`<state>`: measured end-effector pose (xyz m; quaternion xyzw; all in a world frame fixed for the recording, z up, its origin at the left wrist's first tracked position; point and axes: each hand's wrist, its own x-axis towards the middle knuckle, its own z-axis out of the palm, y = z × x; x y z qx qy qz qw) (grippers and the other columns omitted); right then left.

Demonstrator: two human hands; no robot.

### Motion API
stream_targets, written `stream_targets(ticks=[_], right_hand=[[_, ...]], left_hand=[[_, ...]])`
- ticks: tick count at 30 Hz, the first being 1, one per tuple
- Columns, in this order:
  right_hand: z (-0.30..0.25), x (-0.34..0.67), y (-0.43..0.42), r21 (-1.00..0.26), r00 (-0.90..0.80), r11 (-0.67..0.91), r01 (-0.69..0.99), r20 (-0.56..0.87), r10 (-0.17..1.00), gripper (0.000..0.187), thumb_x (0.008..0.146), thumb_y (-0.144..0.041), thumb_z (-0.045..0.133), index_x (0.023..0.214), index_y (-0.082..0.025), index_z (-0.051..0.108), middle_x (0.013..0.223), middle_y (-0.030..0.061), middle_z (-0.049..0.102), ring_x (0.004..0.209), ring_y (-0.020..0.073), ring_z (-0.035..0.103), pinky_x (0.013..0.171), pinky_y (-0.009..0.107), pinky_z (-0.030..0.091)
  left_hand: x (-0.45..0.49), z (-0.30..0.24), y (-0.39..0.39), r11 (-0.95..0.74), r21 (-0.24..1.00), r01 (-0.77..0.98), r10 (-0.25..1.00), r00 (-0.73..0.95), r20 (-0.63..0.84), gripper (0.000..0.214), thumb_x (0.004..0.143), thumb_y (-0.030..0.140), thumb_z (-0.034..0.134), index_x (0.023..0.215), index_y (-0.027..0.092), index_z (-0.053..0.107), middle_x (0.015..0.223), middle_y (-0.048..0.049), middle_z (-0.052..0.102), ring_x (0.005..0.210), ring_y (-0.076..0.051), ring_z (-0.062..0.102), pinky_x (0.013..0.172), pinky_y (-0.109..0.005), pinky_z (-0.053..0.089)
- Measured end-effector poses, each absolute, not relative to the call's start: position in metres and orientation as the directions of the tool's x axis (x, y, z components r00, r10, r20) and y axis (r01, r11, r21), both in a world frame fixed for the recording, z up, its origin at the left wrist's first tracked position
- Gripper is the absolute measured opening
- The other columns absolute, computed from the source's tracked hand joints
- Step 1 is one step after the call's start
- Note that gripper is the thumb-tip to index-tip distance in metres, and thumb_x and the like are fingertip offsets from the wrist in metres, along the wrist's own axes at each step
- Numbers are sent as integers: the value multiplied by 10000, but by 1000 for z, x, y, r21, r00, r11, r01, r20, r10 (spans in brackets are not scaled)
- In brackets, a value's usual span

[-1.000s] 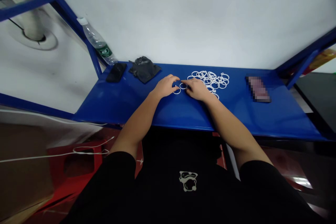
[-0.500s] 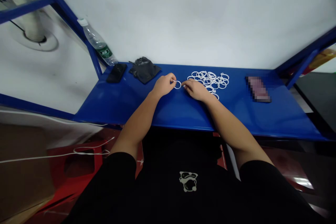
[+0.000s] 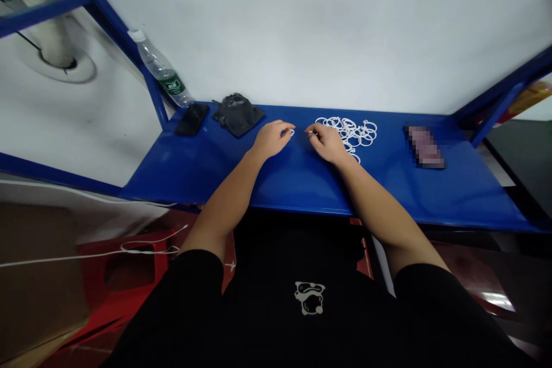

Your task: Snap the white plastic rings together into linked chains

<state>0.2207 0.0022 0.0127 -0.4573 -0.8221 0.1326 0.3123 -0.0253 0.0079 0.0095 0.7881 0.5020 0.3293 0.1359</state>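
My left hand [image 3: 271, 139] is closed over the blue shelf, a white plastic ring [image 3: 292, 133] pinched at its fingertips. Most of that ring is hidden by the fingers. Across a small gap, my right hand [image 3: 330, 142] has its fingers curled and drawn together. A pale speck shows at its fingertips, too small to name. Just beyond and right of this hand lies a loose heap of several white rings [image 3: 354, 133], each with a small knob; the hand covers part of the heap.
On the blue shelf [image 3: 297, 187], a black phone [image 3: 192, 119] and a crumpled black bag [image 3: 238, 115] lie left. A water bottle [image 3: 161, 72] leans by the frame post. A blurred pinkish object [image 3: 425, 145] lies right. A red stool [image 3: 125, 267] stands below.
The ring in my left hand has turned and shows less. My right hand has shifted slightly right, away from the left, and its fingers have curled in.
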Motion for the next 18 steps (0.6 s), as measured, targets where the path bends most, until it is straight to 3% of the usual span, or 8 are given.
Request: stream_targets(ticks=[13,18], right_hand=[[13,222,5,-511,-398,552,659,386,832,347,959,-247,506,992,-240,851,1070,93,870,1006,317,786,976,475,602],[11,226,7,-514,-320,524,679,435,842,365,955,-181,467,916,-251,823,1040,94,841,994,313,776,973,480,593]], left_hand=[[-22,10,5,-468,545,695,878,299,373,233,973,112,702,1042,234,888,1017,-60,828,866,-217,722,863,-362,565],[-22,6,7,-469,543,697,876,289,386,234,912,88,675,942,221,866,941,-56,808,801,-205,695,817,-364,560]])
